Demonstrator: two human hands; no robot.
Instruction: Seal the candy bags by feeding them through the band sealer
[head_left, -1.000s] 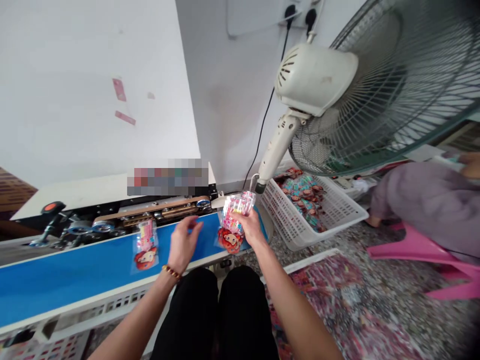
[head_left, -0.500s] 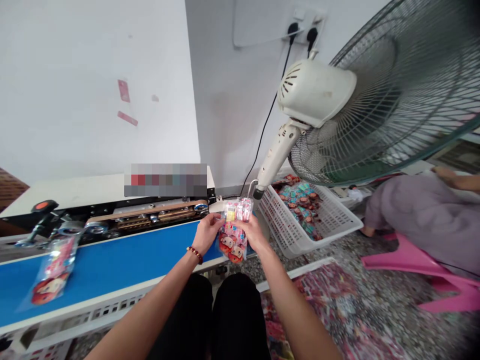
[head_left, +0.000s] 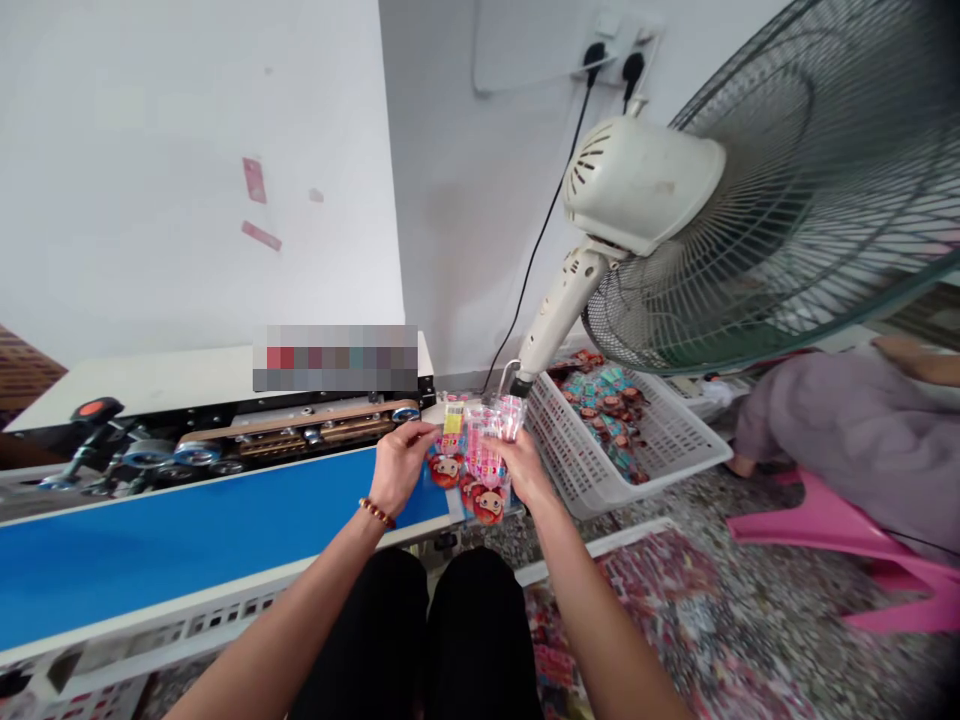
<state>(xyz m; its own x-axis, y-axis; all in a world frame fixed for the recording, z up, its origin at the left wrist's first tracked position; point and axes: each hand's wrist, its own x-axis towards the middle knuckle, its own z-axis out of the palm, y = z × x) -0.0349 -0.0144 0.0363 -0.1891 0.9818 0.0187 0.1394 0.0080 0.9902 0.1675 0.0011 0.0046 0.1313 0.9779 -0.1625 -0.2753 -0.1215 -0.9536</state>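
Note:
Between finger and thumb, my left hand (head_left: 405, 462) pinches the edge of a clear packet (head_left: 448, 462) with a red-haired cartoon figure and a yellow label. My right hand (head_left: 521, 465) is closed around a small stack of like pink packets (head_left: 484, 480), their cartoon heads hanging down. The left packet sits apart from the stack, over the right end of the blue conveyor belt (head_left: 262, 545). What the packets contain is too small to make out.
Rollers and a brown drive belt (head_left: 300, 428) run behind the conveyor. A standing fan (head_left: 637, 185) leans in at upper right. Right of me are a white basket (head_left: 675, 450) of packets, more pink packets (head_left: 652, 580) low down, a pink stool (head_left: 840, 540) and a seated person (head_left: 847, 440).
My left hand has drawn one packet leftward off the stack, while my right hand keeps the rest. The packet on the belt's left part has gone out of view.

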